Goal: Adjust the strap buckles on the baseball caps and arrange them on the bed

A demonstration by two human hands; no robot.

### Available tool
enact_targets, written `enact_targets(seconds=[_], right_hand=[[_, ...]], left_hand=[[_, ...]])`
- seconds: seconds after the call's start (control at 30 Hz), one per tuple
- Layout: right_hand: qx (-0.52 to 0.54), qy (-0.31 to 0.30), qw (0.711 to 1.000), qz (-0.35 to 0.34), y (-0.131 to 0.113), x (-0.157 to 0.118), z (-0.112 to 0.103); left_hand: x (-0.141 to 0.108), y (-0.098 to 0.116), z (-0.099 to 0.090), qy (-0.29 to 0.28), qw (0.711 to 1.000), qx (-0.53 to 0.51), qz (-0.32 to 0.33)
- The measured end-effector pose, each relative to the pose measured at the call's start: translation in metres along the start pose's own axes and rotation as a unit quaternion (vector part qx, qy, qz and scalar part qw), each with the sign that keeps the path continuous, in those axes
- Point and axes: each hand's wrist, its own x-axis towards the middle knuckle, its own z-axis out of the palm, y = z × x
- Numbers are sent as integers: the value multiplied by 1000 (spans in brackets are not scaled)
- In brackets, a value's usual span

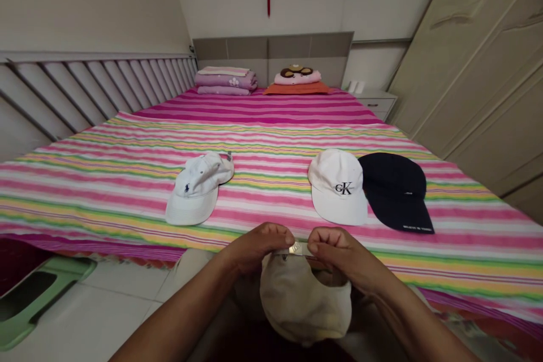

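A beige cap (305, 300) hangs from both my hands at the bed's near edge, its back strap and metal buckle uppermost. My left hand (263, 243) pinches the strap left of the buckle. Right of the buckle, my right hand (335, 249) grips the same strap. Beyond them on the striped bed lie a white cap with a small dark logo (197, 186) at left, a white cap with black letters (338, 186) at right, and a black cap (396, 189) touching that one's right side.
The striped bed cover (263, 181) spans the view. Folded purple bedding (224, 82) and a pink and orange pile (297, 85) sit by the headboard (246, 51). A green stool (42, 294) stands lower left; a wardrobe (479, 56) is at right.
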Motion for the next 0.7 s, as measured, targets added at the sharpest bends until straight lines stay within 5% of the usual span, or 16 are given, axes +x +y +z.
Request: enact_targets(seconds=[0.7], right_hand=[[57, -3, 998, 0, -2, 3, 6]], left_hand=[[-1, -1, -2, -31, 999, -1, -18]])
